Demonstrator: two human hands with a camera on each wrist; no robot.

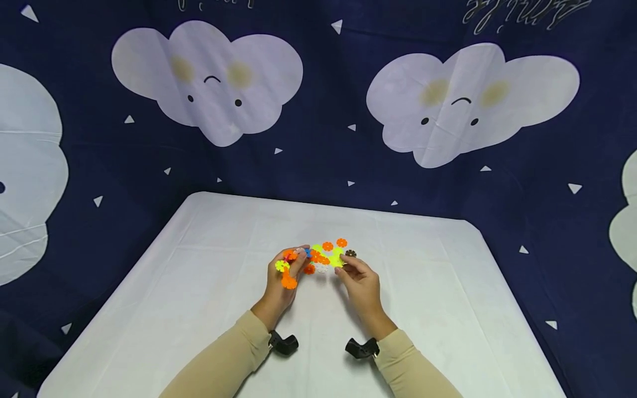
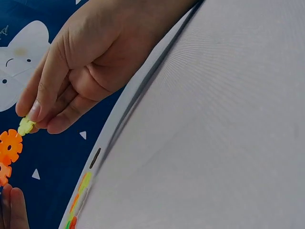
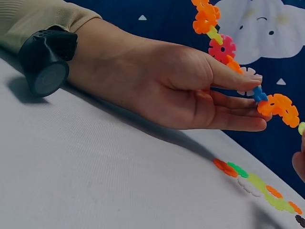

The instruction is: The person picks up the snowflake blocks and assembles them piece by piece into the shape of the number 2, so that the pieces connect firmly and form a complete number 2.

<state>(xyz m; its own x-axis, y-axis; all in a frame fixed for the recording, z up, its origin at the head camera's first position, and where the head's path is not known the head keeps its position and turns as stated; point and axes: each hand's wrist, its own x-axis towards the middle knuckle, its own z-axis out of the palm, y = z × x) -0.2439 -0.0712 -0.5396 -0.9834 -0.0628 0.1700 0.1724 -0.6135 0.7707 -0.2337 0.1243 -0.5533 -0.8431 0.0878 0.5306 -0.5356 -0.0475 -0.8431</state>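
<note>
A chain of slotted plastic snowflake discs in orange, yellow, pink, white and blue spans my two hands above the table. My left hand pinches it at a blue disc between thumb and fingers. Past the hand, its other end hangs down, with a pink disc and an orange disc in it. My right hand pinches a yellow disc by the fingertips. That disc meets the edge of an orange disc at the chain's near end; how deeply they join cannot be told.
Loose discs lie on the white table beyond the hands: orange, black, white, green, red-orange and several yellow ones. A dark blue cloth with clouds hangs behind the table.
</note>
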